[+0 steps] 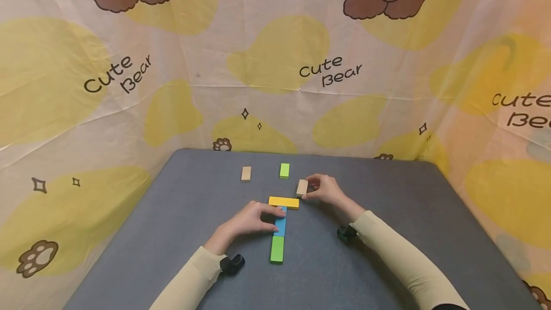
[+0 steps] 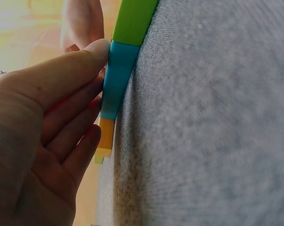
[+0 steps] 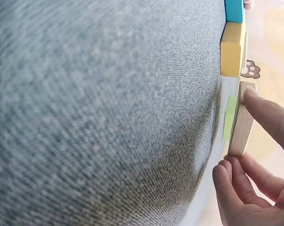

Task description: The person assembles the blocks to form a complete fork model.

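In the head view, a blue block [image 1: 280,221] lies between a green block [image 1: 277,249] at its near end and a crosswise yellow block [image 1: 283,202] at its far end. My left hand [image 1: 254,218] rests its thumb and fingertips on top of the blue block, fingers fairly straight. To the right of the yellow block, my right hand [image 1: 325,189] pinches a plain wooden block [image 1: 302,187] between thumb and fingers. The right wrist view shows this wooden block [image 3: 243,123] held just above the cloth, the thumb at one end and fingertips at the other.
Farther back on the grey table [image 1: 206,190] lie another plain wooden block [image 1: 246,174] and a light green block [image 1: 284,171]. A patterned cloth [image 1: 275,61] hangs behind the table and along its sides.
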A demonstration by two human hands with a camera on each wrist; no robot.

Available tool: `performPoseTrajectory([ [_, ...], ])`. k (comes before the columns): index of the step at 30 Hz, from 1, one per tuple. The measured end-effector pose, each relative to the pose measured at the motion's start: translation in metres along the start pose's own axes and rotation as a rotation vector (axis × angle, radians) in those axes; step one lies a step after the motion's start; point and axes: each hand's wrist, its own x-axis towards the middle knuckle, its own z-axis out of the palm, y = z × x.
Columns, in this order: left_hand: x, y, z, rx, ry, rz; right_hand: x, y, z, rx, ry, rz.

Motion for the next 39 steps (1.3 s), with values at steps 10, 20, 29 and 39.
performPoseTrajectory([
  [10, 0.000, -0.001, 0.000, -0.001, 0.001, 0.000, 0.002, -0.002, 0.003, -0.017, -0.027, -0.009],
  [20, 0.000, -0.002, 0.001, 0.003, 0.000, -0.003, 0.004, -0.001, 0.009, -0.035, -0.050, -0.021],
  [29, 0.000, 0.000, 0.000, 0.005, 0.005, -0.009, 0.004, -0.002, 0.009, -0.035, -0.048, -0.005],
  [39, -0.001, 0.002, -0.001, 0.003, -0.004, -0.022, 0.002, -0.003, 0.011, -0.066, -0.052, -0.009],
])
